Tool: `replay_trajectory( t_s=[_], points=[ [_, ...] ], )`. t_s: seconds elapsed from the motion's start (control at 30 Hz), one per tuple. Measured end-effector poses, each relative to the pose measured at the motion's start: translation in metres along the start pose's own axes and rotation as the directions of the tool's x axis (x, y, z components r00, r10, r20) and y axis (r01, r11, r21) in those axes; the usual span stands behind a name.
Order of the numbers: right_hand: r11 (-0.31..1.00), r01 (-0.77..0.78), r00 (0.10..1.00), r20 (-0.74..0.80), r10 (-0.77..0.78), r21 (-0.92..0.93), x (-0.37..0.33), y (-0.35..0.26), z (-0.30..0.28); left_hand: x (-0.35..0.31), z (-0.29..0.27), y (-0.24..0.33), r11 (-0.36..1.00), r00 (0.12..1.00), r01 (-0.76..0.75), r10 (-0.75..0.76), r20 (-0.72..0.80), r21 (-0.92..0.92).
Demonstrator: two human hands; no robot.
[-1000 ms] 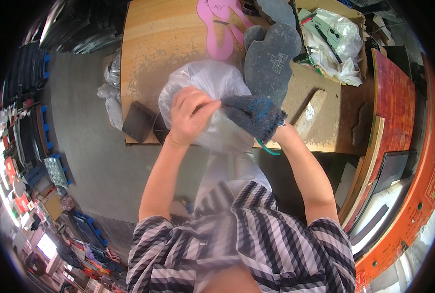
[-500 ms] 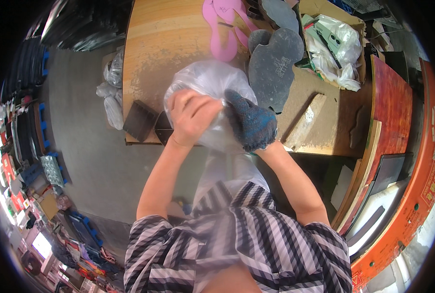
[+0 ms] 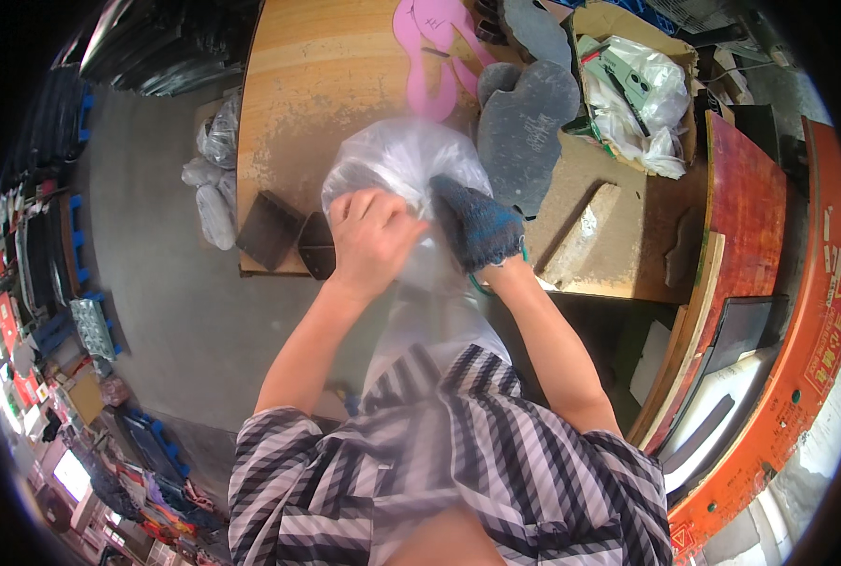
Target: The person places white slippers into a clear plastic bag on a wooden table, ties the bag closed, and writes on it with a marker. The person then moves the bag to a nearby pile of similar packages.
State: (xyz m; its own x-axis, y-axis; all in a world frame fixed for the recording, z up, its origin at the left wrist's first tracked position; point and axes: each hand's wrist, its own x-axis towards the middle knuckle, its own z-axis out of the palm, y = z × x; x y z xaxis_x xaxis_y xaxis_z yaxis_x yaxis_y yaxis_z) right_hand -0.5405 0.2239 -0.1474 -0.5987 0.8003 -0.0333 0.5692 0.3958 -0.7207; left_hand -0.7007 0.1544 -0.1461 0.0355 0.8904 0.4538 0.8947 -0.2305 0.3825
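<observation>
Gripping a clear plastic bag, the bare left hand closes on the film at about seven o'clock of the bag's bulge. The right hand, in a dark blue knit glove, clamps the bag at five o'clock, just beside the left. The bag hangs over the near edge of a wooden table; grey sole-shaped sheets lie at two o'clock.
</observation>
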Motion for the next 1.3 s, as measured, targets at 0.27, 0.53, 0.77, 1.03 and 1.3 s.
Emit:
replay_trajectory(
  t_s=[0.27, 0.53, 0.77, 1.03, 1.3],
  points=[
    [0.987, -0.142, 0.980, 0.128, 0.151, -0.078, 0.009, 0.007, 0.010, -0.009, 0.004, 0.004, 1.000, 1.000, -0.002, 0.002, 0.008, -0.026],
    [0.978, 0.121, 0.993, -0.036, -0.117, 0.169, -0.032, 0.054, -0.039, -0.025, -0.049, -0.011, 0.948, 0.930, 0.291, -0.312, -0.196, -0.126],
    [0.915, -0.398, 0.875, -0.271, 0.400, 0.065, -0.033, 0.201, -0.078, -0.094, -0.058, -0.014, 0.250, 0.362, 0.614, -0.932, -0.014, -0.748],
    [0.763, -0.365, 0.931, -0.214, 0.297, -0.534, 0.011, 0.136, -0.099, -0.156, 0.016, 0.060, -0.320, 0.149, 0.571, -0.865, 0.479, -0.756],
    [0.976, 0.050, 0.993, 0.112, -0.026, -0.211, 0.001, -0.027, 0.016, -0.163, 0.088, 0.055, -0.699, 0.059, 0.379, -0.636, 0.770, -0.606]
  ],
)
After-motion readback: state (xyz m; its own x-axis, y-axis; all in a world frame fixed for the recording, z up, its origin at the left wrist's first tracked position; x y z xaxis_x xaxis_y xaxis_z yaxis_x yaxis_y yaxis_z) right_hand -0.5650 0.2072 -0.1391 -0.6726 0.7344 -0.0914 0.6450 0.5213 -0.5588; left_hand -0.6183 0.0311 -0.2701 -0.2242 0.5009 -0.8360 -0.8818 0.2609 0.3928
